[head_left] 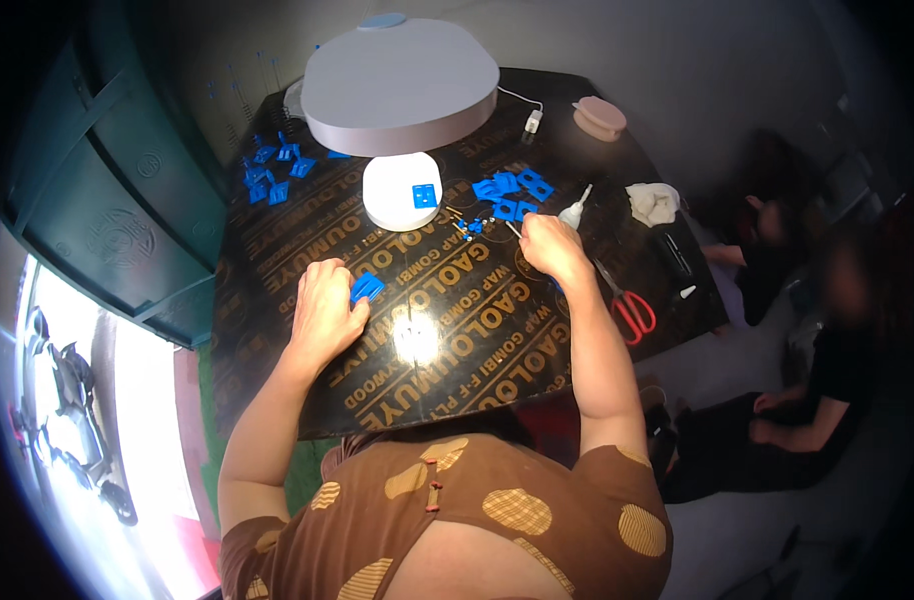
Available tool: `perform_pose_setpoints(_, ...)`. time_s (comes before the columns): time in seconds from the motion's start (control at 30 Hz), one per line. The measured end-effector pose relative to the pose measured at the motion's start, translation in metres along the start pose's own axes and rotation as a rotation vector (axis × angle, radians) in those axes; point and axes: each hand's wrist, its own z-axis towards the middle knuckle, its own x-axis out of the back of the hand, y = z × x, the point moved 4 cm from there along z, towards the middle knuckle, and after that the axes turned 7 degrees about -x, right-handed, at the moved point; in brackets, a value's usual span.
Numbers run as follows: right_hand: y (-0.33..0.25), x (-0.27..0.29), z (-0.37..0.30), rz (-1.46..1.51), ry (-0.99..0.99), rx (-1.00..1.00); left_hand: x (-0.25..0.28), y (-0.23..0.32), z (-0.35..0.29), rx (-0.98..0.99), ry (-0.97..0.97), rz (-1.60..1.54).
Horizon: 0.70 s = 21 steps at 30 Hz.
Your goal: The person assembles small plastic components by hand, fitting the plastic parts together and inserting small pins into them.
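So from my end the left hand (325, 312) has a blue piece (367, 288) pinched between thumb and fingers, over the near-left part of the dark tabletop (447, 375). The right hand (553, 246) is curled around a thin pale stick (514, 229), though it's too small for me to say what that is. My worry is those knuckles: they're right next to the small loose bits (473, 229), so one careless sweep could scatter the lot. The white bottle (574, 213) is just beyond that hand too, easy to bump on a wide swing. And if I squeeze the left pinch too hard, the piece could ping off into that glare.
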Motion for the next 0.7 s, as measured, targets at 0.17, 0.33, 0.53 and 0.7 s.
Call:
perform_pose_setpoints(0.17,0.0026,-0.0034,0.0009,-0.009,0.041,-0.002,-0.0051,-0.0003,-0.0003,-0.056,0.052,-0.019)
perform_pose_setpoints(0.33,0.0088,-0.0008,0.0017,0.0,0.094,-0.024,-0.0053,0.0039,0.0035,-0.066,0.075,-0.033)
perform_pose_setpoints(0.53,0.0053,0.0043,-0.0009,0.008,0.244,-0.021,-0.0042,0.0047,0.0053,-0.07,0.085,-0.039)
perform_pose_setpoints(0.7,0.0064,-0.0039,0.0004,-0.03,0.221,0.019,-0.0031,0.0065,0.0028,-0.088,0.107,-0.011)
